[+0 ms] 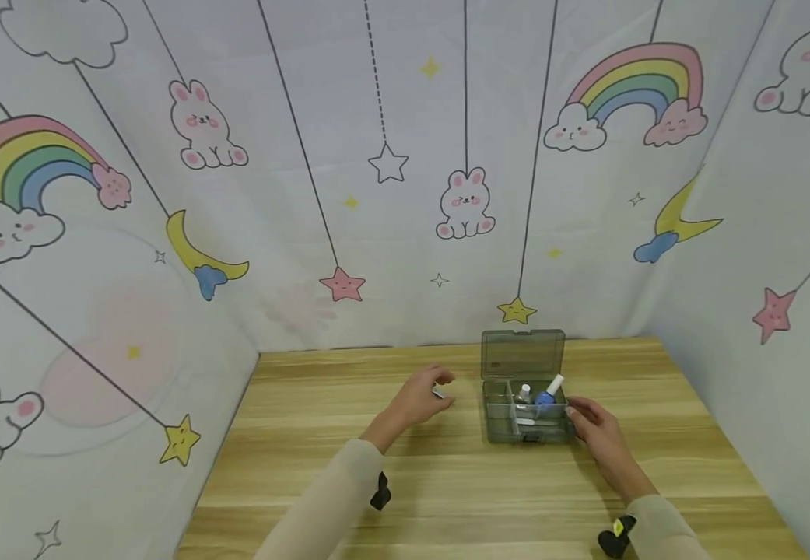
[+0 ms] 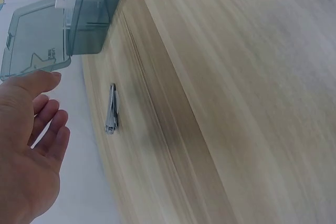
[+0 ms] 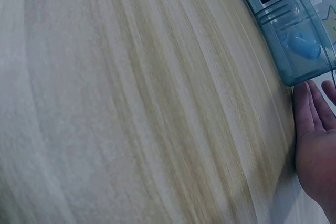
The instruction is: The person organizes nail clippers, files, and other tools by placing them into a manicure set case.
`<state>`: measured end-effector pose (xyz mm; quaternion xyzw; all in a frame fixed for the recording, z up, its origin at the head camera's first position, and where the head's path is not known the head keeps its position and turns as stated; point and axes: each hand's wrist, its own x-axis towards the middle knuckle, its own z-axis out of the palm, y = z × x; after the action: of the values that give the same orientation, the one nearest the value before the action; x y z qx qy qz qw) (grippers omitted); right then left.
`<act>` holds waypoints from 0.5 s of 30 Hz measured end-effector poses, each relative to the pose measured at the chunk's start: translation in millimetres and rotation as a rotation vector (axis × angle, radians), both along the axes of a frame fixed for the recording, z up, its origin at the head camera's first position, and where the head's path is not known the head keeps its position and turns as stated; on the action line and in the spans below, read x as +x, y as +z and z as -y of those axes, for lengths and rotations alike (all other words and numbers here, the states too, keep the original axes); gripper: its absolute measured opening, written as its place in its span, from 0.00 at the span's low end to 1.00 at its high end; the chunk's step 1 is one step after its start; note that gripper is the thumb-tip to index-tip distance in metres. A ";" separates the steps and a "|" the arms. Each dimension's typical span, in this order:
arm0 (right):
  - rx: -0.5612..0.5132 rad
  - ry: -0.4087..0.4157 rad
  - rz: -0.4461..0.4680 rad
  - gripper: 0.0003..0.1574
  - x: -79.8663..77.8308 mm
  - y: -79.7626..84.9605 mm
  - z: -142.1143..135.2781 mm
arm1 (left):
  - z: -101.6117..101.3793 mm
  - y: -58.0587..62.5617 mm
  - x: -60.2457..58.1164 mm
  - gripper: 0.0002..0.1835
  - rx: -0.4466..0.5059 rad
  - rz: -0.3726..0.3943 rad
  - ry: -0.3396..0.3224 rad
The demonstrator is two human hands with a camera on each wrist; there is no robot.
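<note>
A small metal nail clipper (image 2: 112,109) lies on the table, left of the box. My left hand (image 1: 424,395) hovers over it with loosely bent fingers, apart from it in the left wrist view. The see-through grey-green divided box (image 1: 499,432) stands with its lid (image 1: 522,355) raised. At its right end rests my right hand (image 1: 597,435), the fingers extended along the wall. Inside the box are a blue nail polish bottle (image 1: 545,399) with a white cap and a small clear bottle (image 1: 523,395), also white-capped. A thin pale tool (image 1: 527,421) lies in the front compartment.
The wood-grain table (image 1: 292,467) runs back to a white cloth wall (image 1: 405,101) printed with rabbits, stars and rainbows. More of the cloth encloses the left and right sides. The box stands right of the middle, toward the rear edge.
</note>
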<state>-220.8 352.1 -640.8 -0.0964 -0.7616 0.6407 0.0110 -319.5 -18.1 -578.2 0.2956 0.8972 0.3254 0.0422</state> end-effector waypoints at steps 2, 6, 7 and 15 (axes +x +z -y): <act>0.000 -0.004 -0.003 0.39 0.1 0.3 -0.8 | 3.3 -0.8 -1.4 0.22 -0.003 0.005 0.004; 0.000 -0.005 0.004 0.39 0.3 0.9 -1.1 | 8.8 -4.8 -4.8 0.21 -0.002 0.024 0.019; 0.000 -0.005 0.008 0.39 0.4 0.9 -1.1 | 10.0 -6.6 -6.1 0.20 -0.004 0.028 0.023; 0.008 -0.014 0.021 0.39 1.7 2.4 0.2 | 12.8 -20.8 -17.7 0.20 -0.010 0.054 0.052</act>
<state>-219.1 351.8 -638.4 -0.1084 -0.7635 0.6366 0.0081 -337.2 -30.8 -599.1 0.2628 0.9047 0.3299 0.0595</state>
